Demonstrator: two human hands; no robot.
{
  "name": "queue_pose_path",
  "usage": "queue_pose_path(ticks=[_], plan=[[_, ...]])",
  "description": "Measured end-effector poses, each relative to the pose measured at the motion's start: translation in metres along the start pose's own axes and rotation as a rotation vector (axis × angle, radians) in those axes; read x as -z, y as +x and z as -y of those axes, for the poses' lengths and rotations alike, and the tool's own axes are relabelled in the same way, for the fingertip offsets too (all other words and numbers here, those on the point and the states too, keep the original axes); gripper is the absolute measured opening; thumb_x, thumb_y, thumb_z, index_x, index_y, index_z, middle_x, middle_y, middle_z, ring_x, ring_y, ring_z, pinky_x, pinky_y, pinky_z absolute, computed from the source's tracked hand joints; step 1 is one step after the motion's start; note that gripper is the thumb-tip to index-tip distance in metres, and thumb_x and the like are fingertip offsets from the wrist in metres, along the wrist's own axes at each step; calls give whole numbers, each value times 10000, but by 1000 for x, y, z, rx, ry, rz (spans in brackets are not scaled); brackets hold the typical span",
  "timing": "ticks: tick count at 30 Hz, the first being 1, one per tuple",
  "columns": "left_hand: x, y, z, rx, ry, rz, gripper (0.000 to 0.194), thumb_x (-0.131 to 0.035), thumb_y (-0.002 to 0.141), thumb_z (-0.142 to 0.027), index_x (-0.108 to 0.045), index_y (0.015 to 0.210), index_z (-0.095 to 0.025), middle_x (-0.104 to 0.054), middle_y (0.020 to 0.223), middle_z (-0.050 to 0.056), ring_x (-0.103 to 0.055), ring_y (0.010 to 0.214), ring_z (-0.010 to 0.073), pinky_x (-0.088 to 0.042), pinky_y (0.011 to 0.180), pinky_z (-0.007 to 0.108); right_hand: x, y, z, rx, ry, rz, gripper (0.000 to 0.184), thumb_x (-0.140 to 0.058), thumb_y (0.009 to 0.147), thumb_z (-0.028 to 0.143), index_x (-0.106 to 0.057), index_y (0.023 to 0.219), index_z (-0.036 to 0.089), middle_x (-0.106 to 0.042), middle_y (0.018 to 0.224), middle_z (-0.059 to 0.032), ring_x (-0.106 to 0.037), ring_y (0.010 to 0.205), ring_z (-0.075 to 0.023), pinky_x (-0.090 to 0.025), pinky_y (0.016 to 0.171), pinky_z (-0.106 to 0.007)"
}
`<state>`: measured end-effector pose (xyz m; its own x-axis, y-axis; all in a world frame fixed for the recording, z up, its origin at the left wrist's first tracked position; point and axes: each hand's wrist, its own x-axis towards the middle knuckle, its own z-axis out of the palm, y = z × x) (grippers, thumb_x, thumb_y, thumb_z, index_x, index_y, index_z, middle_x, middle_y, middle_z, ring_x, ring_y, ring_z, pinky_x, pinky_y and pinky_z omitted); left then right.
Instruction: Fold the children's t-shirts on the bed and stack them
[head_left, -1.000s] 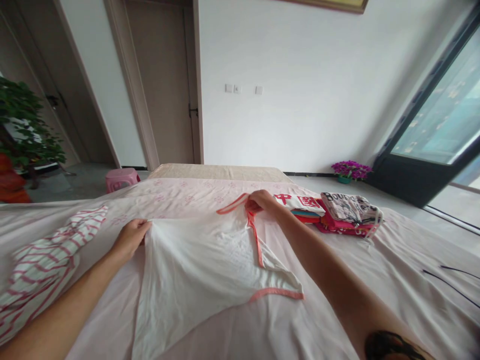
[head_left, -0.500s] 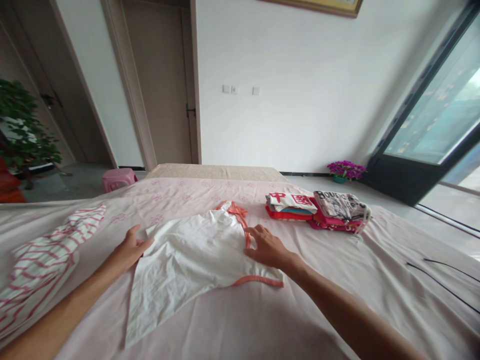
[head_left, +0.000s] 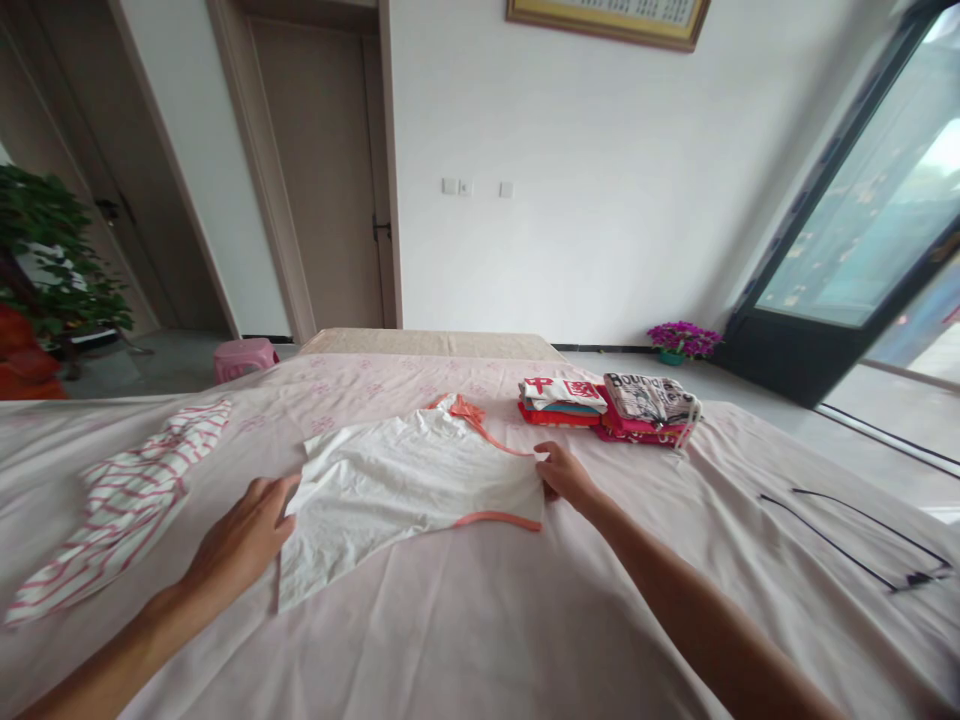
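Observation:
A white sleeveless top with orange trim [head_left: 390, 480] lies spread across the bed, somewhat wrinkled. Its hem faces left and its shoulder end faces right. My left hand [head_left: 251, 530] is closed on the hem edge, thumb and fingers pinched at the cloth. At the other end, my right hand [head_left: 564, 472] pinches the shoulder edge of the top between thumb and fingers. Part of the orange trim is bunched at the far shoulder, away from both hands.
A red-and-white striped garment [head_left: 124, 505] lies crumpled at left. Two stacks of folded clothes, one with a white top [head_left: 562, 400] and one with a printed top [head_left: 649, 405], sit beyond my right hand. Dark-framed glasses [head_left: 862, 545] rest at right. A pink stool [head_left: 244, 358] stands behind the bed.
My right hand has moved right from the orange neckline to the shoulder edge and closed there. My left hand has closed at the hem. The top's right part now lies straighter.

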<state>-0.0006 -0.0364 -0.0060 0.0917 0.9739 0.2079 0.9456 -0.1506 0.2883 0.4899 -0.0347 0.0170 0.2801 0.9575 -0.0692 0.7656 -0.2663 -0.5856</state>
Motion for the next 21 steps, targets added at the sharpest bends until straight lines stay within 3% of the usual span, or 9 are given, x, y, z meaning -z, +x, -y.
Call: queue_pose_path(ticks=[2, 4, 7, 10, 15, 18, 21], plan=[[12, -15, -18, -131, -26, -13, 377, -486, 864, -389, -580, 1200, -246, -613, 1198, 93, -599, 1109, 255, -442, 952, 343, 6, -5, -11, 55, -121, -99, 454, -462, 802, 115, -589, 1234, 173, -704, 945, -67, -654, 758, -169, -446, 661, -262], [20, -31, -35, -261, -82, 56, 301, -551, 852, -435, -629, 1097, -280, -637, 1160, 55, -592, 1108, 240, -441, 961, 328, 9, -17, -15, 217, -204, -164, 417, -467, 792, 97, -633, 1160, 202, -691, 1028, -65, -642, 861, -173, -444, 727, -263], [20, -52, -52, -373, -102, 166, 213, -626, 802, -326, -663, 1010, -304, -664, 1081, 21, -599, 1061, 222, -449, 930, 313, 12, -42, -12, 546, -235, 16, 409, -508, 699, 50, -672, 1033, 219, -686, 1025, -38, -617, 905, -171, -446, 787, -257], [11, -61, -55, -411, -82, 166, 282, -521, 803, -145, -669, 995, -288, -669, 1028, 22, -610, 1014, 203, -440, 916, 315, 14, -62, -4, 769, -307, 163, 429, -554, 651, 34, -689, 1009, 229, -685, 1012, -41, -586, 1000, -203, -426, 892, -295], [7, -52, -44, -415, -50, 141, 361, -384, 749, -21, -628, 900, -239, -655, 950, 33, -615, 938, 193, -426, 865, 316, 15, -68, 9, 749, -432, 136, 253, -505, 783, 68, -695, 878, 205, -683, 919, -63, -597, 915, -197, -425, 848, -297], [16, -48, -35, -394, -47, 180, 301, -387, 739, -41, -593, 842, -236, -647, 898, 24, -613, 894, 192, -413, 825, 306, 16, -74, 12, 772, -463, 149, 266, -500, 730, 43, -690, 809, 212, -686, 864, -49, -606, 861, -185, -420, 810, -280], [30, -51, -25, -345, -52, 305, 294, -405, 675, -47, -592, 789, -243, -656, 849, 7, -619, 856, 196, -397, 781, 296, 20, -84, 16, 745, -454, 255, 274, -516, 679, 45, -699, 758, 234, -705, 817, -22, -627, 801, -173, -418, 732, -255]])
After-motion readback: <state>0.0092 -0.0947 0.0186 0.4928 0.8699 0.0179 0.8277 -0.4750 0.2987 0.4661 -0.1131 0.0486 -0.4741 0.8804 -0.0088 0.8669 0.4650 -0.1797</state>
